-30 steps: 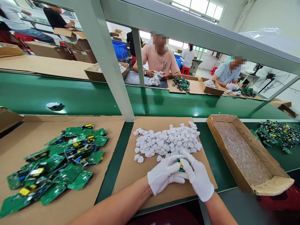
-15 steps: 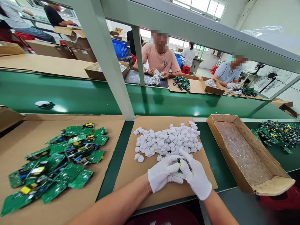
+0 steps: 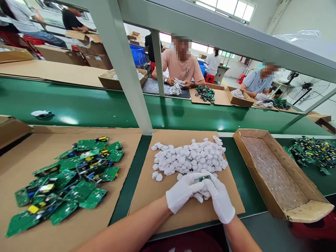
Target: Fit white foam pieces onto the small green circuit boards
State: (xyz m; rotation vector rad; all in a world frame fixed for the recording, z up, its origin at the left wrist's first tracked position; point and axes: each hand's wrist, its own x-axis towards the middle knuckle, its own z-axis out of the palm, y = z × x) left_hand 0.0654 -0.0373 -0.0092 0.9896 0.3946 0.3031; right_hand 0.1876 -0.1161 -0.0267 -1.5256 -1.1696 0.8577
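My left hand (image 3: 183, 191) and my right hand (image 3: 220, 199), both in white gloves, meet over the cardboard sheet. Between their fingertips they grip a small green circuit board (image 3: 204, 178); its lower part is hidden by the gloves. Just beyond my hands lies a heap of small white rounded pieces (image 3: 190, 155). Whether one of these pieces is also in my fingers, I cannot tell. To the left, larger green circuit boards (image 3: 76, 189) with yellow and blue parts lie piled on another cardboard sheet (image 3: 86, 227).
An open cardboard box (image 3: 273, 171) with a clear plastic lining stands at right, beside more circuit boards (image 3: 315, 152). A grey metal post (image 3: 131, 80) rises behind the sheets. Across the green belt (image 3: 105, 108), which carries one white piece (image 3: 42, 114), co-workers sit at work.
My hands have turned the small board so that it now shows flat between the fingertips. My right fingers have folded in over it. The white piece on the belt has shifted left.
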